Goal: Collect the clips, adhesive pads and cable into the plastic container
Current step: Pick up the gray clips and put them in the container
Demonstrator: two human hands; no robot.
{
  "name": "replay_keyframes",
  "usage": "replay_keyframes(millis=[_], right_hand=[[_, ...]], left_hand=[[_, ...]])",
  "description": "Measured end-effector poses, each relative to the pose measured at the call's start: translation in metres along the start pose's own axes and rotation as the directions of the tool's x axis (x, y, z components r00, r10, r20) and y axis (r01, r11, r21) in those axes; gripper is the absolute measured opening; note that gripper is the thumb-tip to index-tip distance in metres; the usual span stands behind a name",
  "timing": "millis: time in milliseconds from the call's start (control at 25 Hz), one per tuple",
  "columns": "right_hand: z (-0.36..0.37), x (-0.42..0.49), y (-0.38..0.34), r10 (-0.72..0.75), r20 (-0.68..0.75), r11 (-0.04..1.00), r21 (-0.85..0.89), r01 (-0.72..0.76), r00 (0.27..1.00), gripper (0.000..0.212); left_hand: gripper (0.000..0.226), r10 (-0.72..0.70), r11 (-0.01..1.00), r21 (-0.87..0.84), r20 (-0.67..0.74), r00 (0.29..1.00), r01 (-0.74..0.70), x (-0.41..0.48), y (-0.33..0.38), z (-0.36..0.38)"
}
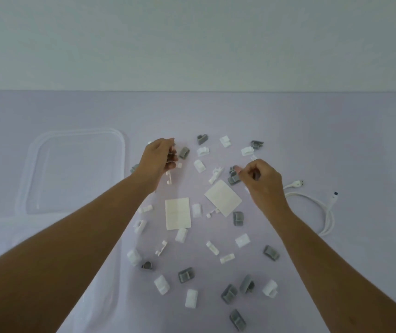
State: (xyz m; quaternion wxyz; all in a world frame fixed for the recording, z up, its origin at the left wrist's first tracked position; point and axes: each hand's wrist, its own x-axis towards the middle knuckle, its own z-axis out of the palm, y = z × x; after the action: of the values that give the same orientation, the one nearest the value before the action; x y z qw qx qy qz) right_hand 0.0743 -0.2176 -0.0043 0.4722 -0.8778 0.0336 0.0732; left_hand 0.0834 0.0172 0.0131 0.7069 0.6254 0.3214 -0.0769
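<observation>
Left hand [161,157] grips white clips [172,155] at centre; right hand [261,179] pinches a grey clip [233,177] — pads [177,213] lie between the forearms, cable [321,207] right, container [120,150] left.

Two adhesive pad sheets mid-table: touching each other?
Apart. The head view shows a strip of bare table between the left sheet and the right sheet.

Left hand [161,157] grips small white clips [168,177]; right hand [261,181] pinches a grey clip [233,168]. Two adhesive pads [177,213] lie between on the lilac tabletop [312,128], white cable [327,207] right.
</observation>
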Motion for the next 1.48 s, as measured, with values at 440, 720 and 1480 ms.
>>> replay_keyframes(millis=[440, 720, 1480], right_hand=[[0.029, 0.001, 0.023, -0.408, 0.005, 0.576, -0.775, 0.262, 0.913, 0.032], [0.01, 0.005, 0.03, -0.203, -0.111, 0.976, -0.098, 0.193, 0.973, 0.012], [0.031, 0.032, 0.007, -0.392, 0.152, 0.4, -0.86, 0.317, 0.907, 0.033]], left_hand=[[0.038, 0.354, -0.39, 0.888, 0.387, 0.851, -0.242, 0.029, -0.008, 0.02], [0.038, 0.14, 0.968, 0.207, 0.007, 0.99, -0.138, 0.022, -0.001, 0.011], [0.042, 0.436, -0.338, 0.925, 0.318, 0.842, -0.174, 0.051, 0.008, 0.003]])
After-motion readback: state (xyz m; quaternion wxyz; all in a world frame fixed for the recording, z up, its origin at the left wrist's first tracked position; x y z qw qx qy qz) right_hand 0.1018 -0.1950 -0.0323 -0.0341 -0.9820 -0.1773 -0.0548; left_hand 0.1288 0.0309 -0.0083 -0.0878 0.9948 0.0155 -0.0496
